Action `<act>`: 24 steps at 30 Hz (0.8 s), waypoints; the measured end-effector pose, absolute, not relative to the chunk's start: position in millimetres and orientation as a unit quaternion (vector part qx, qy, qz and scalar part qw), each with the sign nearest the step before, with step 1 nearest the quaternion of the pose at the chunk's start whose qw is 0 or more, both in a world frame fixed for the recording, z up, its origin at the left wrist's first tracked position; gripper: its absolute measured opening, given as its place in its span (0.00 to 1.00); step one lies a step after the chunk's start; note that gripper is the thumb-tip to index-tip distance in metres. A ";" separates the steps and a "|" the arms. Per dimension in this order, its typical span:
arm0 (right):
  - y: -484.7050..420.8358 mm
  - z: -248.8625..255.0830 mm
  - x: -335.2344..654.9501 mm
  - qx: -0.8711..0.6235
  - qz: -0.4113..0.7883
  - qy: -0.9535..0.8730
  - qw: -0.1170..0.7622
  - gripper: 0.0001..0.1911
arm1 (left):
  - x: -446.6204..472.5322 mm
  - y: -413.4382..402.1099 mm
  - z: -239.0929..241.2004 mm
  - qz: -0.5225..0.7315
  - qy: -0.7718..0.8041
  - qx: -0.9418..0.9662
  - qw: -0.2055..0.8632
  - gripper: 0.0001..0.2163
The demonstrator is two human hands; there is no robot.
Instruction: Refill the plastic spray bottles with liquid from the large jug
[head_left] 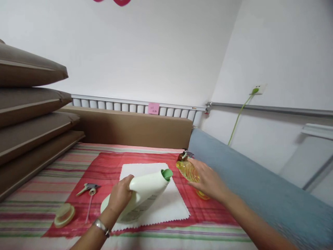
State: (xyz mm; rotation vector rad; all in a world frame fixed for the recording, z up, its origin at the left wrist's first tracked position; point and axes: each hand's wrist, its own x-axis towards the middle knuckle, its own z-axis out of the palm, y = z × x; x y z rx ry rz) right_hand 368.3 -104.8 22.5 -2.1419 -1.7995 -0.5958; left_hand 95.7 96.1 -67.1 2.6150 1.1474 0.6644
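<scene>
My left hand (121,194) is wrapped round the handle of a pale detergent bottle (149,187). The bottle is tilted, its uncapped mouth with a green spout pointing right. In my right hand (206,177) is a clear plastic bottle of yellow liquid (187,170), its neck leaning toward the spout; the two mouths are apart. Beneath the detergent bottle lies a white cloth (173,206) with zigzag edges. A spray trigger head (90,189) with its tube and a pale round cap (64,215) lie to the left. Behind my right hand, a dark brown object (182,158) is partly hidden.
A red plastic sheet (104,166) covers part of a striped cloth (52,194). Stacked brown cushions (33,100) rise at the left, and a grey-blue padded edge (234,173) runs along the right. A brown board (137,128) and radiator (111,104) stand behind.
</scene>
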 end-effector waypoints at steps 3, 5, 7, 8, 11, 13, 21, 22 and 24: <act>-99.2 33.8 366.6 -0.735 -0.212 -0.635 0.113 0.34 | 100.2 97.9 -66.4 0.220 0.388 0.889 0.106 0.14; -96.8 37.9 365.7 -0.731 -0.217 -0.641 0.093 0.33 | 102.0 98.5 -65.0 0.216 0.387 0.890 0.107 0.14; -95.1 39.9 366.0 -0.725 -0.220 -0.648 0.075 0.33 | 103.2 98.2 -63.3 0.214 0.385 0.891 0.108 0.13; -94.4 40.3 366.5 -0.723 -0.222 -0.651 0.067 0.33 | 103.6 97.8 -62.6 0.214 0.385 0.891 0.109 0.13; -92.7 39.8 367.7 -0.715 -0.228 -0.660 0.046 0.33 | 104.3 96.6 -61.4 0.212 0.386 0.891 0.109 0.13; -91.6 38.8 367.5 -0.710 -0.233 -0.663 0.036 0.33 | 104.4 96.1 -61.5 0.212 0.388 0.890 0.108 0.13; -87.7 37.6 362.6 -0.703 -0.236 -0.671 0.011 0.32 | 102.5 95.3 -62.3 0.216 0.385 0.891 0.108 0.12; -87.4 37.9 362.5 -0.703 -0.236 -0.671 0.009 0.32 | 102.3 95.4 -62.2 0.216 0.385 0.891 0.109 0.12; -86.8 38.3 362.9 -0.703 -0.236 -0.671 0.007 0.32 | 102.1 95.5 -61.8 0.215 0.385 0.890 0.113 0.12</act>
